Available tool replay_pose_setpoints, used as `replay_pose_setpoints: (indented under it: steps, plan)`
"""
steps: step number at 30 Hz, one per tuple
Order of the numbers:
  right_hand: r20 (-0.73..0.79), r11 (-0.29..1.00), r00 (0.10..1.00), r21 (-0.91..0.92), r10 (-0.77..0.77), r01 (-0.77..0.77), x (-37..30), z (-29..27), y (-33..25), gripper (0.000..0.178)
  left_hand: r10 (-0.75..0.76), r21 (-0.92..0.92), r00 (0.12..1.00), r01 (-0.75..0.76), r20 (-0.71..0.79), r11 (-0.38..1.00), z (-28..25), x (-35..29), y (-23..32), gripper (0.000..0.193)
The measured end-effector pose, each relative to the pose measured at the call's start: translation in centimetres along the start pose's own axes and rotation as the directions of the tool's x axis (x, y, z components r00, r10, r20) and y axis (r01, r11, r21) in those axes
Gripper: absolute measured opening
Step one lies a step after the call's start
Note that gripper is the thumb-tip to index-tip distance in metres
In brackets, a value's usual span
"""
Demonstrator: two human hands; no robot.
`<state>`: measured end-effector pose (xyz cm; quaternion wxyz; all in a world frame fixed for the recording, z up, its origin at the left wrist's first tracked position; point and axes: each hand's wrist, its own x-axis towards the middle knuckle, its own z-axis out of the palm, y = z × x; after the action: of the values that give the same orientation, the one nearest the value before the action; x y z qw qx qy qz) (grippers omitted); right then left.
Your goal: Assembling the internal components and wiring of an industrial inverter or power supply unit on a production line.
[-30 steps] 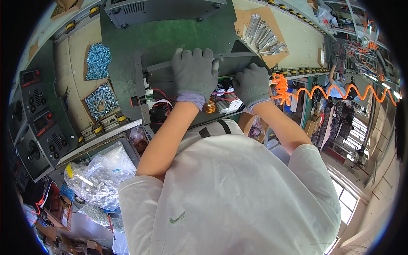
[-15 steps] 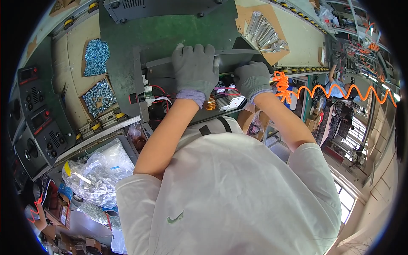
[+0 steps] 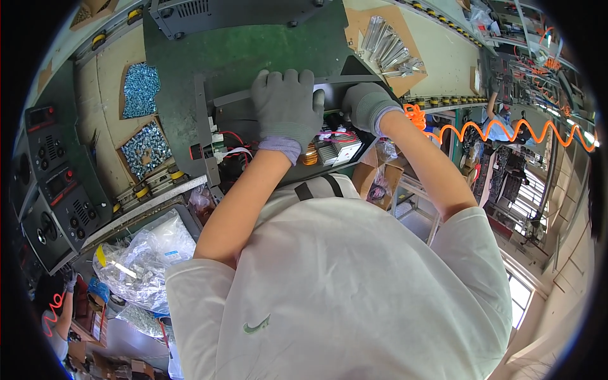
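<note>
A dark metal equipment housing point(image 3: 225, 99) lies open in front of me, with wires and circuit parts inside. My left hand point(image 3: 286, 109), in a grey glove, grips its far rim, fingers curled over the edge and thumb apart. At the housing's right end, my right hand point(image 3: 368, 106), gloved too, is closed with its fingers bent inward; whatever they hold is hidden. Below and between the hands sit a silver finned heat sink point(image 3: 341, 150) and a copper coil point(image 3: 309, 154). Red and white wires point(image 3: 235, 151) run along the left inside.
Two boxes of small screws or fasteners point(image 3: 140, 90) point(image 3: 145, 149) stand left. Metal strips lie on cardboard point(image 3: 413, 39) at the far right. Another dark housing point(image 3: 234, 14) stands beyond. An orange coiled hose point(image 3: 500, 131) stretches right. Bagged parts point(image 3: 149, 253) lie lower left.
My right hand has shifted left and slightly farther away along the housing's right end. My left hand keeps its place on the far rim. The whole view has shifted a little.
</note>
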<state>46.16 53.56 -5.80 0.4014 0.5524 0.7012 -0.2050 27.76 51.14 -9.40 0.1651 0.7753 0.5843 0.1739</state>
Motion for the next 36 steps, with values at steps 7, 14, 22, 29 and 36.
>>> replay_pose_setpoints:
  steps: [7, 14, 22, 29, 36]
  plan:
    - [0.008, 1.000, 1.000, -0.025, 0.003, -0.003, -0.6, -0.5, -0.5, 0.023, 0.006, -0.014, 1.000, -0.006, 0.024, 1.000, 0.1, 0.2, -0.2, 0.030]
    - [-0.014, 0.993, 0.996, -0.082, 0.088, -0.088, -1.4, -0.5, -1.5, 0.021, 0.009, -0.003, 1.000, -0.009, -0.006, 1.000, 0.0, 0.3, -0.3, 0.032]
    - [-0.004, 0.999, 1.000, -0.031, 0.013, -0.014, -0.3, -0.4, -0.1, 0.016, 0.024, -0.015, 1.000, -0.024, 0.014, 1.000, 0.3, 0.3, -0.4, 0.033]
    - [0.022, 0.999, 1.000, -0.045, 0.018, -0.017, 0.2, -1.0, -0.5, 0.023, 0.025, -0.025, 1.000, -0.025, 0.002, 0.999, 0.1, 0.4, -0.4, 0.033]
    - [0.048, 0.999, 0.998, -0.008, -0.044, 0.045, 0.7, -0.4, 0.5, 0.022, 0.062, -0.006, 0.997, -0.062, -0.049, 0.998, 0.4, 0.1, -0.7, 0.032]
